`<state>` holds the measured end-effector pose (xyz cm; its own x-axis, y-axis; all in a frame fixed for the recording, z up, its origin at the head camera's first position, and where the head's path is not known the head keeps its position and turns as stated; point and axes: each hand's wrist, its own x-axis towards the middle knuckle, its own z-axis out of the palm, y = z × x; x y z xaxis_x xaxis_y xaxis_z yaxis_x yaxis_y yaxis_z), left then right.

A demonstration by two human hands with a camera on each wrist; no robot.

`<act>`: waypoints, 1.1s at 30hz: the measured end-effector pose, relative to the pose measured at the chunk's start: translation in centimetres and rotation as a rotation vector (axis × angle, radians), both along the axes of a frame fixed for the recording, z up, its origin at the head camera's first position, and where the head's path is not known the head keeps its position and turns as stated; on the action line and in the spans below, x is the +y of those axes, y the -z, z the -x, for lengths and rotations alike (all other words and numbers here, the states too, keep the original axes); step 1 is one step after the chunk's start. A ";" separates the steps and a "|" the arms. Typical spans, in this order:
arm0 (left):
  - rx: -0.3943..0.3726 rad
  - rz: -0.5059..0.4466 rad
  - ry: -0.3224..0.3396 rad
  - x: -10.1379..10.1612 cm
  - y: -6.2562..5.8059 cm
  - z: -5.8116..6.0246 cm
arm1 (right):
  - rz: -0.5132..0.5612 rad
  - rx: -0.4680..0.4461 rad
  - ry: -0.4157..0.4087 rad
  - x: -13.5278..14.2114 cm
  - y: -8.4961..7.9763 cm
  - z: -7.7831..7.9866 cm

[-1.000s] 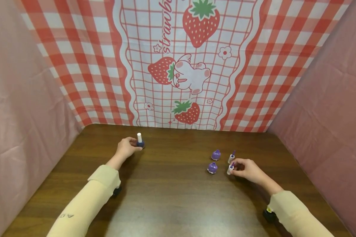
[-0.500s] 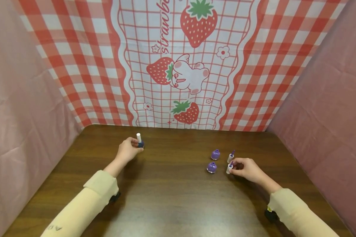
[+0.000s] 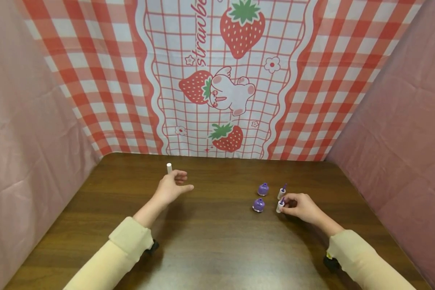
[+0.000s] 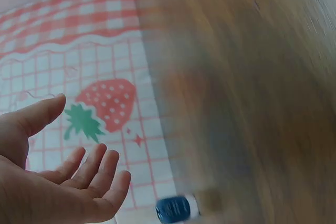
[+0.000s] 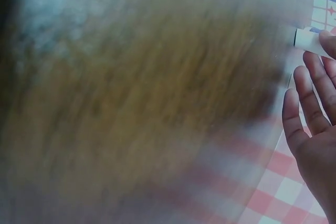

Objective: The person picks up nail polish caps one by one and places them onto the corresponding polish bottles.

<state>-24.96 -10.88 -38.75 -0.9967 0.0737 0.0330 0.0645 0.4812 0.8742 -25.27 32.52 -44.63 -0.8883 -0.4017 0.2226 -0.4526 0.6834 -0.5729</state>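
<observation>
My left hand (image 3: 169, 188) is off the blue nail polish bottle (image 4: 176, 209), its thumb and fingers spread around nothing. In the head view only that bottle's white cap (image 3: 169, 167) shows above the hand; the body is hidden behind it. Further right, my right hand (image 3: 301, 207) pinches a white nail polish cap (image 3: 279, 208), which stands upside down on the table with its purple brush upward. Just behind stands a second white cap (image 3: 281, 194), also brush up. Left of the caps are two uncapped purple nail polish bottles, a front one (image 3: 259, 206) and a rear one (image 3: 263, 189).
The brown wooden table (image 3: 217, 241) ends at a red-and-white checked backdrop (image 3: 232, 84) printed with strawberries. Pink cloth hangs on both sides, at left (image 3: 29, 133) and at right (image 3: 398, 133).
My left hand has let go of the blue nail polish bottle and moved right, passing in front of it. My right hand keeps its pinch on the cap without moving.
</observation>
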 end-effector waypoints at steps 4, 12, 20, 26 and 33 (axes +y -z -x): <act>0.006 -0.044 0.023 1.1 0.0 -0.7 | 0.002 0.000 -0.005 0.0 0.1 0.1; 0.049 -0.110 0.083 4.0 0.1 -1.9 | 0.002 0.010 -0.018 0.0 0.1 0.3; 0.106 -0.136 0.199 6.7 0.9 -2.4 | -0.005 0.016 -0.020 0.1 0.2 0.2; 0.139 -0.160 0.283 8.6 1.5 -2.5 | -0.010 0.003 -0.016 0.0 0.1 0.2; 0.153 -0.139 0.333 10.9 2.4 -2.3 | -0.025 0.005 -0.016 0.0 0.0 0.3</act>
<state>-22.64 0.04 -41.16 -0.9019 0.3763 0.2120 0.3319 0.2898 0.8977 -25.53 32.50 -44.62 -0.8807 -0.4212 0.2167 -0.4662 0.6902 -0.5535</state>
